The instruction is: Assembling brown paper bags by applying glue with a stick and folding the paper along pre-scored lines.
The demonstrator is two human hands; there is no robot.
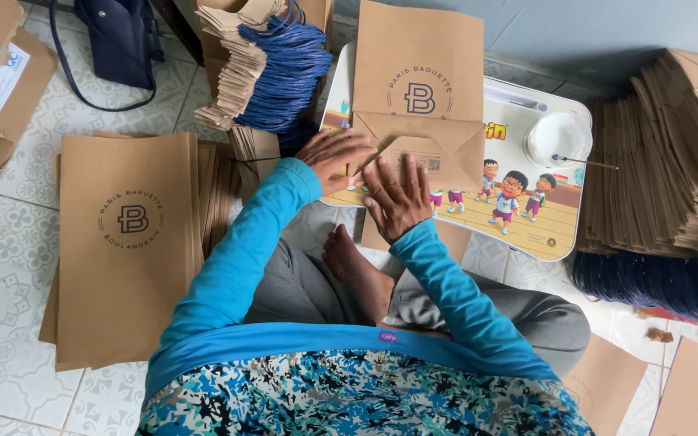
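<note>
Both hands, left hand [334, 153] and right hand [396, 198], press flat with fingers spread on the brown paper bag's [418, 105] folded bottom, stacks of flat bags [127, 242] waiting.

— Where are your hands?

— Your left hand [331, 156] lies palm down, fingers spread. Your right hand [395, 196] is flat too — fingers splayed, just beside it.

— And your arms?

— Both reach forward, elbows bent, forearms converging.

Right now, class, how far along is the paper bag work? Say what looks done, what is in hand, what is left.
Done: a stack of flat bags on the floor. In hand: both hands, left and right, press a bag's folded bottom on the small table. Left: bundles at right.
</note>
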